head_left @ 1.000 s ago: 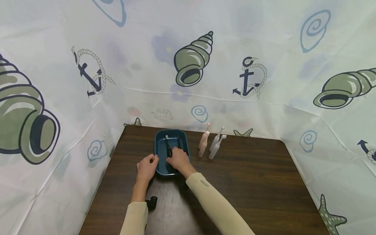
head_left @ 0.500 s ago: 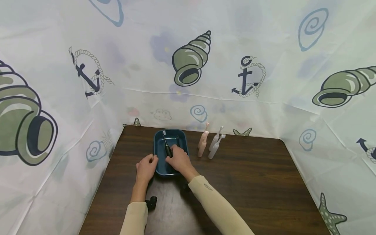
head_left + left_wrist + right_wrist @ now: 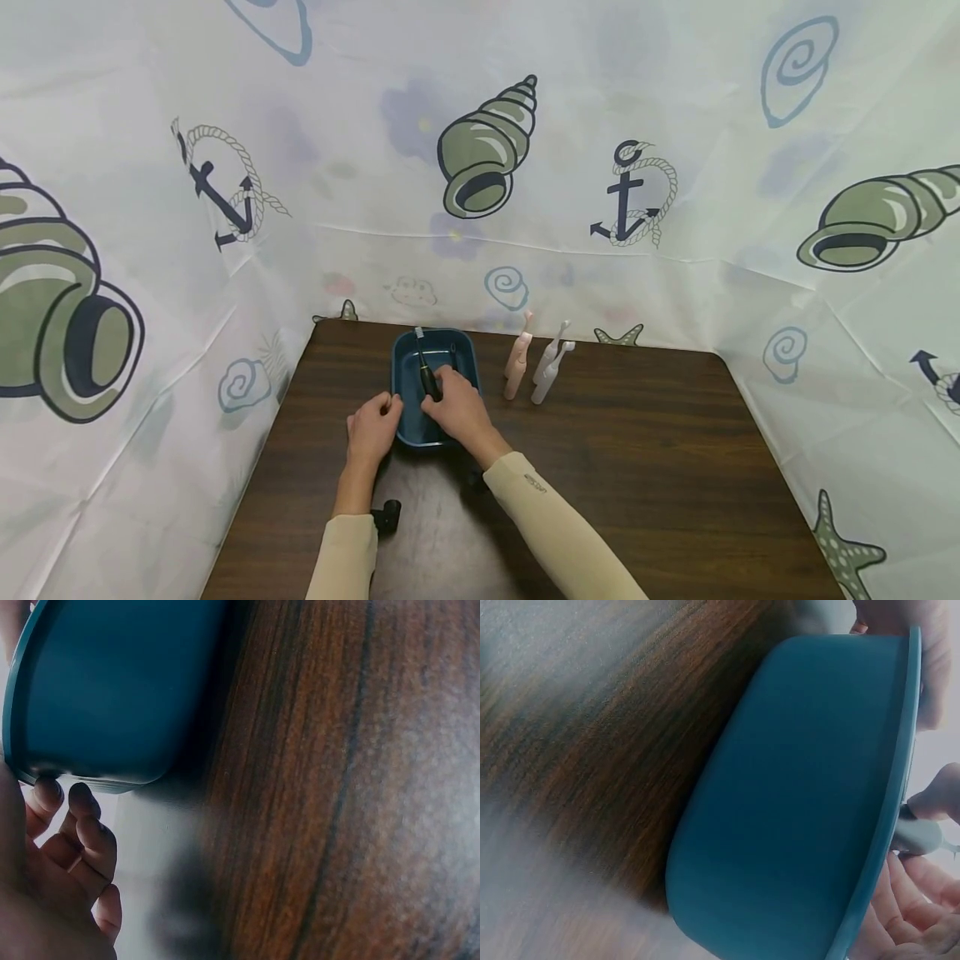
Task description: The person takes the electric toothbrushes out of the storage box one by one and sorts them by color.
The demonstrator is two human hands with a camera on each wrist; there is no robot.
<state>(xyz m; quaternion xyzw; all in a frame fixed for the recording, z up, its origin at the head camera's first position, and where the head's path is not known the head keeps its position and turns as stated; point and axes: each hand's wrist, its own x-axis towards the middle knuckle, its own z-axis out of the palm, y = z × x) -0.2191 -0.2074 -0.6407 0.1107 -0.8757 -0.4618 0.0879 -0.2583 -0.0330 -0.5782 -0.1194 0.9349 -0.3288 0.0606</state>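
Note:
In the head view, my right hand (image 3: 459,410) reaches over a dark blue plastic tub (image 3: 397,375) and pinches a black electric toothbrush (image 3: 428,382) by its handle. The brush's light head points away and overlaps the tub's far rim. A second dark toothbrush (image 3: 453,350) lies inside, partly hidden by the right hand. My left hand (image 3: 373,427) holds the tub's left rim. In the left wrist view, its curled fingers (image 3: 96,840) touch the outer wall. The right wrist view shows the black handle (image 3: 919,834) between thumb and fingers, just past the rim.
Two pink electric toothbrushes (image 3: 516,377) and two white ones (image 3: 548,379) stand upright right of the tub. Below them spreads the brown wooden table (image 3: 637,467). A patterned cloth (image 3: 337,167) hangs behind and along both sides.
The black toothbrush has risen a little in my right hand, its head shifting toward the tub's far rim. My left hand keeps its place on the rim.

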